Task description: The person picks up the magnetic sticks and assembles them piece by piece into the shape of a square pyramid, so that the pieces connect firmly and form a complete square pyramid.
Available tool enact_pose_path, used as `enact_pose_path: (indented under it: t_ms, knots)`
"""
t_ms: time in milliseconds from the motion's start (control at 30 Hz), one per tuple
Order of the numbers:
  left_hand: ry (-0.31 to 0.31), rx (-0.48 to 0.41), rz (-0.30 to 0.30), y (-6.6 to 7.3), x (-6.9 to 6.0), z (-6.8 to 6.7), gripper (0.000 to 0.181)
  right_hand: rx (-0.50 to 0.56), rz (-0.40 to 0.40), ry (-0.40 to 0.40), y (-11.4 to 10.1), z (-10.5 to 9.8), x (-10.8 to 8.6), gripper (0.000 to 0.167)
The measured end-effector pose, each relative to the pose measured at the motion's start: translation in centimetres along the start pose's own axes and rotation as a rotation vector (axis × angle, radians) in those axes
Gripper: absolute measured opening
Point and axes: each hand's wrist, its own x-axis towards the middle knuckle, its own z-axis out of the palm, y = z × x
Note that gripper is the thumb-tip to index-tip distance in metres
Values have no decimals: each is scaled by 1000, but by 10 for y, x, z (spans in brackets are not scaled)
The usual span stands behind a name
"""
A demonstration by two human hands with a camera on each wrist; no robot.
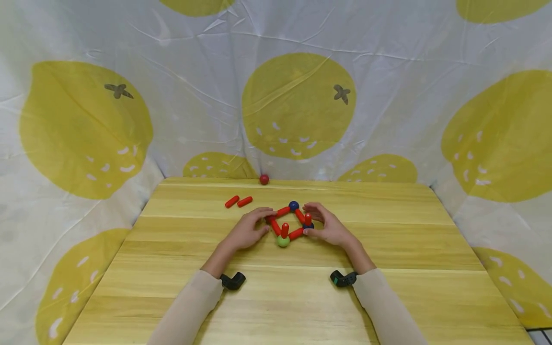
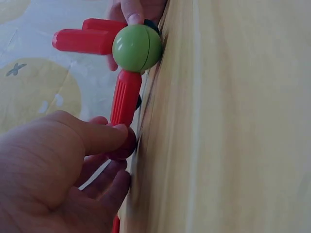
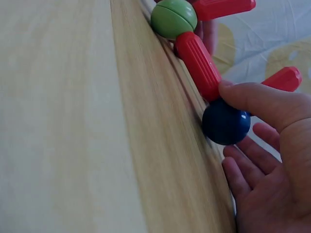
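A four-sided frame of red rods joined by balls lies on the table. Its near corner is a green ball (image 1: pixel 283 241), its far corner a blue ball (image 1: pixel 293 205). Red rods stand upright on the green ball (image 1: pixel 285 230) and on the right-hand blue ball (image 3: pixel 226 122). At the left corner my left hand (image 1: pixel 247 231) holds a red ball (image 2: pixel 128 148), thumb on top and fingers partly hidden behind. My right hand (image 1: pixel 329 227) is around the right corner, its thumb against the rod end and blue ball, the other fingers bent beyond it.
Two loose red rods, one on the left (image 1: pixel 232 201) and one beside it (image 1: pixel 245 201), lie beyond my left hand. A loose red ball (image 1: pixel 264 179) sits at the table's back edge, against a lemon-print cloth (image 1: pixel 297 105). The wooden table (image 1: pixel 293 306) extends toward me.
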Motion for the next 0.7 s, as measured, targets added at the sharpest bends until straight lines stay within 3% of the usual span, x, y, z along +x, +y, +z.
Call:
enact_pose_path:
  t_ms: [167, 300, 567, 700]
  knots:
    - [48, -47, -49, 3, -1, 2, 29, 43, 17, 9, 0, -3, -3, 75]
    - [69, -62, -79, 6, -5, 4, 26, 19, 21, 17, -4, -7, -10, 81]
    - [34, -119, -100, 16, -10, 10, 27, -38, 1, 10, -7, -8, -14, 110]
    - [3, -108, -81, 20, -10, 13, 27, -103, 49, -1, -4, -4, -10, 121]
